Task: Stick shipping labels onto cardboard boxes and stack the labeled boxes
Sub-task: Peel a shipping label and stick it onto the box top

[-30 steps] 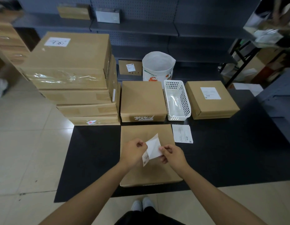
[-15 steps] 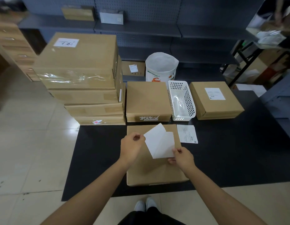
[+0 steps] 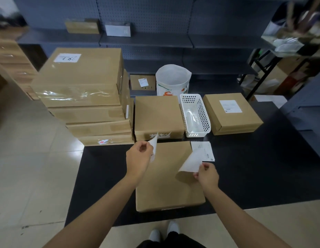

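A plain cardboard box (image 3: 166,183) lies on the black mat (image 3: 254,176) right in front of me. My left hand (image 3: 138,158) pinches one white sheet (image 3: 154,143) above the box's far left corner. My right hand (image 3: 207,175) pinches a second white sheet (image 3: 191,162) over the box's right edge. The two sheets are apart; which is the label and which the backing I cannot tell. More labels (image 3: 206,152) lie on the mat beside the box. A labeled box (image 3: 230,112) sits at the back right.
A tall stack of cardboard boxes (image 3: 87,93) stands at the left. Behind my box are another plain box (image 3: 157,117), a white perforated basket (image 3: 195,115) and a white bag (image 3: 172,80). Grey shelving runs along the back.
The two white sheets, held together a second ago, have been peeled apart. My left hand moved up and left with one, my right hand right with the other.
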`<control>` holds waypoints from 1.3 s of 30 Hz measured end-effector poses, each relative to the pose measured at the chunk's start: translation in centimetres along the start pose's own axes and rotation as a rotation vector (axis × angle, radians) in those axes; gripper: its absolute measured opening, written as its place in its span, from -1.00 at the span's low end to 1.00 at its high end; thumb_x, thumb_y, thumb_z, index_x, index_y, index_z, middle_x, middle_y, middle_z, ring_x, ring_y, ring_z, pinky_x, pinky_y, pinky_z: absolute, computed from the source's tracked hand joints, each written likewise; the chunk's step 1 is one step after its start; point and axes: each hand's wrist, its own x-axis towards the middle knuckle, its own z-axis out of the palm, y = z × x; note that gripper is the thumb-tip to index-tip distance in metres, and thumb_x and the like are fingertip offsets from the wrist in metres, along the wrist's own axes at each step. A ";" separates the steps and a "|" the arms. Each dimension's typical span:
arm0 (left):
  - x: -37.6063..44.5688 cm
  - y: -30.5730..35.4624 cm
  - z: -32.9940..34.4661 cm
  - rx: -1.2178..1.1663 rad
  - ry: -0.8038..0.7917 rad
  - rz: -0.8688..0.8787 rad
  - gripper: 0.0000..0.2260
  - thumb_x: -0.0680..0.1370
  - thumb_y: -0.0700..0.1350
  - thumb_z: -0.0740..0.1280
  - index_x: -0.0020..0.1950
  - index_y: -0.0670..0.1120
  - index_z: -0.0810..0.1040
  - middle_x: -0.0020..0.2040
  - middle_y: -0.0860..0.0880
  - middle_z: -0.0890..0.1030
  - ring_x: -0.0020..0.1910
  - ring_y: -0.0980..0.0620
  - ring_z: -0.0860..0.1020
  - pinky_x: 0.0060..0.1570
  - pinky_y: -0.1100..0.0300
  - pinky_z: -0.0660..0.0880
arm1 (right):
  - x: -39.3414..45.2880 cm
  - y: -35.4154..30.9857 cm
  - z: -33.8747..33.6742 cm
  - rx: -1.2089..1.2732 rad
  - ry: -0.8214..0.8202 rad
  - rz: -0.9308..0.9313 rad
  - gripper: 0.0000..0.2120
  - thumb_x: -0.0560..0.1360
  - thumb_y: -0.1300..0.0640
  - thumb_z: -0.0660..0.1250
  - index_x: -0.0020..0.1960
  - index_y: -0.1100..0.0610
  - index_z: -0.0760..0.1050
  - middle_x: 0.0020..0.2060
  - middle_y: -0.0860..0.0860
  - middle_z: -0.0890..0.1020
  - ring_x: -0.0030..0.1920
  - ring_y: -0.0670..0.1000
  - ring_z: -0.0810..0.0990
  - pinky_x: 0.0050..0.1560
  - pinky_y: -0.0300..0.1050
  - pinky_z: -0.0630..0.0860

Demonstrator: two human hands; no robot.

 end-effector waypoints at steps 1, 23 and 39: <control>-0.1 0.0 0.4 0.002 -0.013 -0.003 -0.91 0.53 -0.14 0.31 -0.14 -0.06 0.59 -0.20 0.06 0.62 -0.20 0.16 0.56 -0.23 0.30 0.45 | 0.0 -0.5 0.2 0.018 -0.018 -0.027 -0.78 0.61 0.19 0.20 0.25 0.16 0.40 0.09 0.09 0.52 -0.05 0.07 0.62 -0.09 -0.09 0.59; 4.8 5.0 17.7 0.090 0.086 -0.118 -0.91 0.53 -0.15 0.31 -0.13 -0.09 0.60 -0.22 -0.03 0.64 -0.16 0.02 0.61 -0.14 0.21 0.49 | 21.1 -13.2 -0.8 -0.122 -0.357 -0.289 -0.77 0.62 0.15 0.19 0.19 0.26 0.47 0.03 0.07 0.56 0.04 0.08 0.60 -0.05 -0.12 0.57; 7.2 5.4 21.9 0.170 0.161 -0.136 -0.90 0.51 -0.17 0.33 -0.20 -0.04 0.57 -0.30 0.07 0.61 -0.28 0.20 0.53 -0.24 0.42 0.40 | 22.9 -13.7 -1.1 -0.235 -0.500 -0.380 -0.79 0.58 0.00 0.23 -0.04 0.13 0.51 -0.14 0.03 0.64 -0.18 0.02 0.60 -0.25 -0.13 0.54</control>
